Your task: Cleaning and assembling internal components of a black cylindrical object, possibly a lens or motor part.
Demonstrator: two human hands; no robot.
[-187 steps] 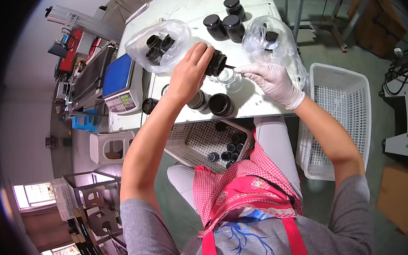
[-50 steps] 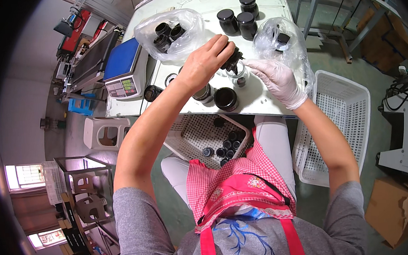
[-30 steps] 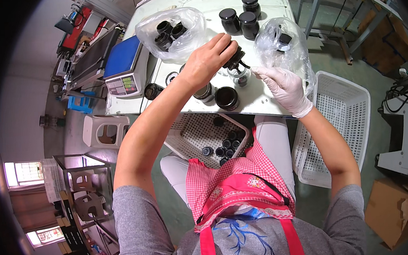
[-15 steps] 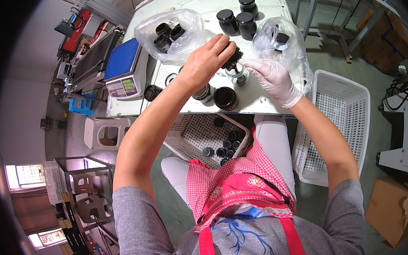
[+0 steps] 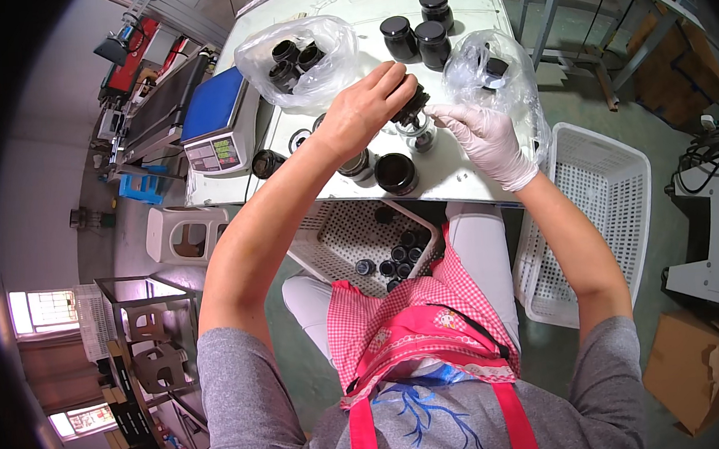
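Tilted in left hand (image 5: 371, 101): dark jar (image 5: 411, 111), mouth toward clear jar (image 5: 422, 141)

Around the dark jar, from above: bare fingers of left hand, in a full and firm-looking grip. Mouth turned downward to the right, with dark stuff showing there; so held, probably, to keep the opening over the clear jar. Cannot tell about contact between the two rims. Near the same mouth: right hand (image 5: 481, 141) in white glove, fingertips drawn close together. Cannot tell about any thin tool between them. Glove worn, likely, to keep dark stuff off the skin.

Just below, on white table (image 5: 316, 0): the clear jar, with something dark inside. Nearer to the body: open jar (image 5: 396, 173) and, beside it, second jar (image 5: 357, 165), perhaps placed so for easy reach. Farther left: scale (image 5: 216, 122) with blue plate. Beyond the hands: plastic bag (image 5: 339, 45) around open dark jars; three capped jars (image 5: 433, 43) close together, maybe set aside from the working place; another plastic bag (image 5: 481, 50) at right. Below the table edge: white crate (image 5: 317, 243) with small dark containers (image 5: 387, 268).

About writing: green digits lit on the scale, too small for sure reading. On the jars, no readable label.
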